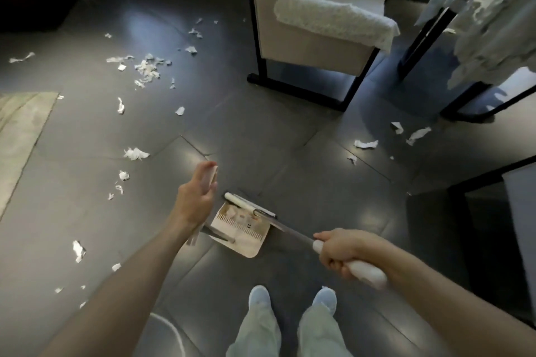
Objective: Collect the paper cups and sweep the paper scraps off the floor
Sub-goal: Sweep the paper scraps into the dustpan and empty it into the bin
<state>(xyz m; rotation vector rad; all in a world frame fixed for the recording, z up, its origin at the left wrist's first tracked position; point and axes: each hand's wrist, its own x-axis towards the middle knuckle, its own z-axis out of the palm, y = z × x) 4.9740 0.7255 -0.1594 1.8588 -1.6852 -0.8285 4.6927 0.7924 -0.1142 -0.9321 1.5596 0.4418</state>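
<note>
White paper scraps lie scattered over the dark tiled floor, most of them to the left, and a few more scraps lie to the right near the furniture legs. A beige dustpan stands on the floor in front of my feet with scraps inside it. My left hand holds the dustpan's thin upright handle. My right hand grips the white grip of the broom, whose head rests at the pan's far edge. No paper cup is in view.
A light armchair on black legs stands ahead on the right. Beside it is a table draped in a pale cloth. A dark cabinet stands at the right edge, a rug at the left, and a white cable near my feet.
</note>
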